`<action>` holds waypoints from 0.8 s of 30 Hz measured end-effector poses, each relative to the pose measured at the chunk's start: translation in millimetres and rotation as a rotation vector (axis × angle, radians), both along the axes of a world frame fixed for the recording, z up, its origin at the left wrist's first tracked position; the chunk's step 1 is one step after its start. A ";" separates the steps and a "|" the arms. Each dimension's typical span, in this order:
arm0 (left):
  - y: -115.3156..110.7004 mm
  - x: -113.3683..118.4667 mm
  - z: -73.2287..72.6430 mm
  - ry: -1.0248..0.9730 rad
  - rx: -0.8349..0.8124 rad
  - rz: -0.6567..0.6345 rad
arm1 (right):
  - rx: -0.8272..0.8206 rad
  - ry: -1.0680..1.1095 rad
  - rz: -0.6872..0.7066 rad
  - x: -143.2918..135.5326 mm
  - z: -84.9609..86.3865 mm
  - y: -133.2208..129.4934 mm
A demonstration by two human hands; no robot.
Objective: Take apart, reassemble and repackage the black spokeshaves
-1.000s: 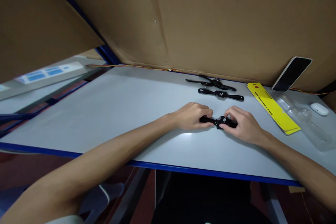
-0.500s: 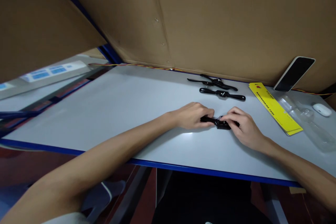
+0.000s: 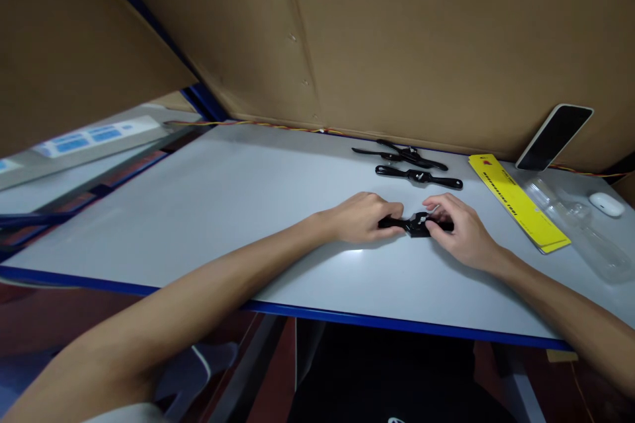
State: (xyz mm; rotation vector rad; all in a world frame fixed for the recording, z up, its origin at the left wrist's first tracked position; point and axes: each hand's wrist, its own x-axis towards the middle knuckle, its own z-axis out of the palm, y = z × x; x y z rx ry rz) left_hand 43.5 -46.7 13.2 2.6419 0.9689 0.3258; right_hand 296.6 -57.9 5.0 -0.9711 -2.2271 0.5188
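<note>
My left hand (image 3: 370,217) is closed round the left handle of a black two-handled tool (image 3: 418,227), held low over the grey table (image 3: 208,211). At the tool's right end is my right hand (image 3: 457,228), its thumb near the metal screw at the middle and its fingers apart, curved above the right handle. Behind my hands lies a similar black tool (image 3: 419,177). Further back, more black tools (image 3: 409,156) lie crossed over each other.
Yellow printed cards (image 3: 518,201) lie to the right, beside clear plastic packaging (image 3: 588,231) and a white case (image 3: 606,205). A phone (image 3: 554,137) leans against the brown board (image 3: 436,39). Twisted wires run along the table's back edge.
The fingers of my right hand have spread and lifted from the tool's middle, so the screw there now shows. My left hand keeps its hold.
</note>
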 end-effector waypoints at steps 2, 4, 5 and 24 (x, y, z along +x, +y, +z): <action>-0.2 0.0 -0.3 -0.006 0.009 0.001 | 0.012 -0.010 0.008 -0.5 0.6 -0.1; -0.3 0.0 -0.5 -0.007 0.021 0.006 | 0.022 -0.011 0.005 -0.9 0.8 -0.1; -0.3 0.1 -0.5 -0.007 0.026 0.008 | 0.024 -0.008 0.000 -1.0 0.8 0.0; -1.3 0.0 0.5 0.003 0.028 0.013 | 0.024 -0.048 0.083 -0.6 2.2 -4.2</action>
